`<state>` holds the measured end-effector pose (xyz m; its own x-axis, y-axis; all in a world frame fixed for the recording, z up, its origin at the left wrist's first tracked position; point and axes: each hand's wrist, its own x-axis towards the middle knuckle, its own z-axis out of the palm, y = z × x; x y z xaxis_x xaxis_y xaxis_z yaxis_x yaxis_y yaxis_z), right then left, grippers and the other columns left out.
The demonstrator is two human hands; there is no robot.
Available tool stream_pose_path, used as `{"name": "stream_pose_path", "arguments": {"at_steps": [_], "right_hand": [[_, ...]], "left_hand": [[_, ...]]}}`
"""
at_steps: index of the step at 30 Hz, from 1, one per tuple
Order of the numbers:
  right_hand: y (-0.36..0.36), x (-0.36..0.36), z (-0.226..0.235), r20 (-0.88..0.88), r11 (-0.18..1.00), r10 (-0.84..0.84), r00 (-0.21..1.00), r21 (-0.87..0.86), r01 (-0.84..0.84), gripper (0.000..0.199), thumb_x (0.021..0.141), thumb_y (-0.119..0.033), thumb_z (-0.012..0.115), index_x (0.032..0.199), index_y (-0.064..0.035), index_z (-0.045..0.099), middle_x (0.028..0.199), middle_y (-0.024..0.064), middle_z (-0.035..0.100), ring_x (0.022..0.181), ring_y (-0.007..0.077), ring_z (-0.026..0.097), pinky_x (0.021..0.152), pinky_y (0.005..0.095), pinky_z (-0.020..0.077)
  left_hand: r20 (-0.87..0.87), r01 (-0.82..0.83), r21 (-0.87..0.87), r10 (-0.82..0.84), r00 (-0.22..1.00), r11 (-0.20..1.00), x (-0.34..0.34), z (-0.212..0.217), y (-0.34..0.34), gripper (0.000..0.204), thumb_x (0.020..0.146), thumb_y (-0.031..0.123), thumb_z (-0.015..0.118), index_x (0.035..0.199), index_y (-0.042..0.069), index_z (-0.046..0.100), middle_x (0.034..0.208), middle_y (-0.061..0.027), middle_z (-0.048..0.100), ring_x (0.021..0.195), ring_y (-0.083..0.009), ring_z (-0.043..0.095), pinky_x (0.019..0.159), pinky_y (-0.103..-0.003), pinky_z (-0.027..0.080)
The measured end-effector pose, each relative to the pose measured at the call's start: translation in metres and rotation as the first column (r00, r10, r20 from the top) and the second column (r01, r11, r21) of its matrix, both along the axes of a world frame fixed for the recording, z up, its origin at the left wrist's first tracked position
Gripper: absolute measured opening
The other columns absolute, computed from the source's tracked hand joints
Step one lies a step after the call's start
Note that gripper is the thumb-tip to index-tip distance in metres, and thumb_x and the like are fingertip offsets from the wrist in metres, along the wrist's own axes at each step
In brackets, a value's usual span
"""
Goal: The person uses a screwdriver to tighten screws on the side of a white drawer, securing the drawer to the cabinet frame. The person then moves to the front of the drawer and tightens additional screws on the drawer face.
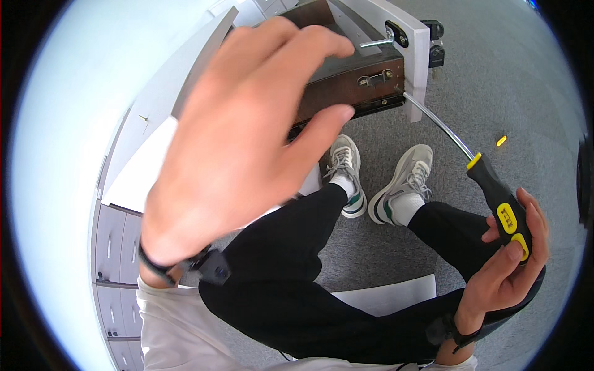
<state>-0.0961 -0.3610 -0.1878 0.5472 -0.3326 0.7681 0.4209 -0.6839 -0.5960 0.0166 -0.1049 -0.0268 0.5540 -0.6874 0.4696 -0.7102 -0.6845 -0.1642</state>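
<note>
My right hand (pixel 504 272) grips the black and yellow handle of a screwdriver (pixel 444 128). Its long metal shaft reaches up to the brown drawer side (pixel 346 86), and the tip meets it close to the pale front panel (pixel 418 55). High over the drawer's left part is my left hand (pixel 241 130), slightly blurred, thumb and index finger apart with nothing between them; it hides part of the drawer. A metal latch piece (pixel 375 78) sits on the brown side. Inside the panel is a lock (pixel 397 35) with a metal arm, near the left index fingertip.
Black-headed keys (pixel 436 44) stick out from the panel's outer face. On the grey carpet (pixel 470 185) lies a small yellow piece (pixel 502 141). My shoes (pixel 408 179) stand below the drawer. Grey cabinets (pixel 114 247) line the left, and a white sheet (pixel 396 295) lies beneath my legs.
</note>
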Motion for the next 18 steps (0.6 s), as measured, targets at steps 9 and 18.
{"name": "stream_pose_path", "arguments": {"at_steps": [9,18], "right_hand": [[-0.002,0.001,-0.013,-0.004,0.996,0.038,0.999,0.084,-0.037,0.047,0.109,-0.036,0.044,0.137,0.0012,0.051,0.132,0.0298,0.062,0.079,0.0177,0.071,0.069,0.0240,0.0575],[-0.005,0.003,-0.018,-0.037,0.988,0.029,0.999,0.150,-0.024,0.060,0.107,-0.048,0.044,0.138,0.0037,0.046,0.126,0.0327,0.062,0.077,0.0250,0.073,0.071,0.0297,0.0616]], "left_hand": [[-0.088,-0.103,-0.025,0.100,0.991,0.994,0.045,-0.040,-0.037,0.055,0.089,0.025,0.078,0.134,0.006,0.054,0.102,-0.0193,0.071,0.088,-0.0352,0.071,0.078,-0.041,0.057],[-0.190,-0.196,-0.108,0.173,0.966,0.975,0.048,-0.043,-0.058,0.054,0.088,0.026,0.079,0.132,0.005,0.054,0.101,-0.0244,0.073,0.086,-0.0369,0.075,0.075,-0.040,0.058]]}}
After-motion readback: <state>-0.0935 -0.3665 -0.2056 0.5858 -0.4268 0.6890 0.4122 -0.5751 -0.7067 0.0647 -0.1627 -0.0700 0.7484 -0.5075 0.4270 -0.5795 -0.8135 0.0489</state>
